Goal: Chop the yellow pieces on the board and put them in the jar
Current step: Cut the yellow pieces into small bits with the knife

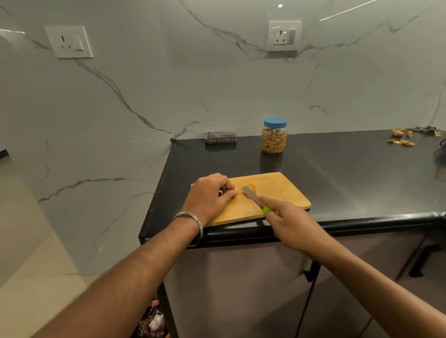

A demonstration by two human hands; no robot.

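Observation:
A wooden cutting board [274,189] lies at the front edge of the black counter. My left hand [209,195] rests on the board's left part, its curled fingertips pinching small yellow pieces [234,191]. My right hand [289,219] grips a knife [253,197] by its green handle, index finger stretched along the blade. The blade tip lies beside another yellow piece [251,186], just right of my left fingertips. A clear jar [274,137] with a blue lid, filled with yellow strips, stands behind the board.
A folded checked cloth [220,137] lies against the marble wall at the back. Yellow scraps [402,137] and a dark cable sit at the far right of the counter [358,167]. The counter ends just left of the board. Cabinet doors are below.

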